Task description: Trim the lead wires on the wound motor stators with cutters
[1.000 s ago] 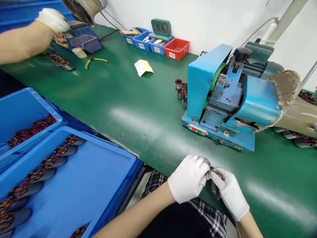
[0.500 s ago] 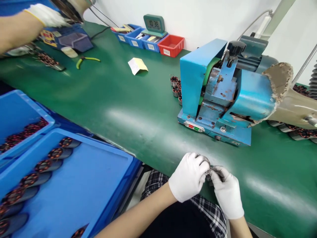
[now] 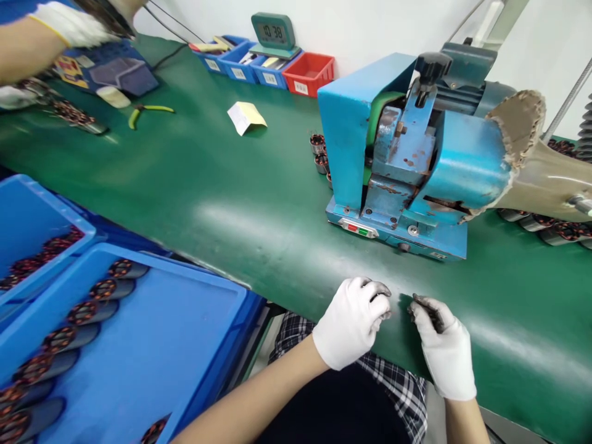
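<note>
At the near edge of the green surface, both gloved hands sit low and just apart. Left hand is curled into a loose fist, fingers folded in, their tips dark with grime; whether anything small sits inside that curl, I cannot tell. Right hand rests on the surface edge, fingers bent and close together, tips equally blackened, and nothing shows plainly between them either. A narrow strip of green separates the two hands.

Just beyond them stands the blue machine, its rusty face turned this way, with a brown torn-edged funnel running off to the right. Small copper-wound motor parts peek out behind its left side, mostly hidden by the housing. More of them lie to the right, cut off by the frame edge.

Down left, a blue tray holds a curved row of the same parts. Far left, another person's gloved hand is blurred and partly cropped.
</note>
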A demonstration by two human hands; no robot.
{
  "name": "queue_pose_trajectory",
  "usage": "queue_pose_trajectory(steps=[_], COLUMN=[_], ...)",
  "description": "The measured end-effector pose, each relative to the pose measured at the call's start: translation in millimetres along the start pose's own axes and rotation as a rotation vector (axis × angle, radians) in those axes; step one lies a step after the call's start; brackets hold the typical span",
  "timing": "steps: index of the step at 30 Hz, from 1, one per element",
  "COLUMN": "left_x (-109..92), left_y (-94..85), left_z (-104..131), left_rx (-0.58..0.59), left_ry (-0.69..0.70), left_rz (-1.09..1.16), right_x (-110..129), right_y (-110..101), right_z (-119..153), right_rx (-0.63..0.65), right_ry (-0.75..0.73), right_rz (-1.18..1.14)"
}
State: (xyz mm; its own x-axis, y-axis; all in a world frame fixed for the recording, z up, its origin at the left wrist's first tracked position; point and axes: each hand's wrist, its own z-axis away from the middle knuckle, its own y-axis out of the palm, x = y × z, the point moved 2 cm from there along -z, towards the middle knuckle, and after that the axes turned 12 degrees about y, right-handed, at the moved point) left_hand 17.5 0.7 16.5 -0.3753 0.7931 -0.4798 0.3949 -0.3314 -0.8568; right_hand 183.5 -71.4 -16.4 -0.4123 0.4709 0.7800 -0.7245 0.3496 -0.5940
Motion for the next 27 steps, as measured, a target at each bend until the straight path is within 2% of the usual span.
queue_pose_trajectory(steps=[5,8,12,15,18,21,24,27], left_x=[-1.3,-1.0,0.3,0.4,2.2,9.8,21.4,32.1], left_y=[-4.1,-4.7,-1.3,1.1,-0.7,-7.0,-10.4,-9.0], left_z=[-1.3,-1.3,-0.5,-0.2,0.8,4.1,7.0,6.2], left_rx=[0.005,0.023,0.033,0.019,-0.013,-0.081,-0.038,-0.009], left_ry=[-0.018,-0.026,-0.023,-0.023,-0.025,-0.026,-0.009,-0.023], left_rz=[0.043,0.046,0.035,0.029,0.091,0.241,0.329,0.28], right_x=[11.4,18.8,31.9,39.8,41.6,39.3,37.6,38.5], right_y=[5.2,11.1,15.6,13.6,11.0,11.9,15.9,19.0], right_z=[9.2,13.7,14.8,10.2,3.7,-1.4,-4.0,-5.1], right_rx=[0.071,0.043,0.012,0.057,0.093,0.095,0.143,0.155], right_ry=[-0.223,-0.404,-0.678,-0.816,-0.827,-0.724,-0.594,-0.526], right_rz=[0.054,0.103,0.335,0.53,0.551,0.42,0.262,0.167])
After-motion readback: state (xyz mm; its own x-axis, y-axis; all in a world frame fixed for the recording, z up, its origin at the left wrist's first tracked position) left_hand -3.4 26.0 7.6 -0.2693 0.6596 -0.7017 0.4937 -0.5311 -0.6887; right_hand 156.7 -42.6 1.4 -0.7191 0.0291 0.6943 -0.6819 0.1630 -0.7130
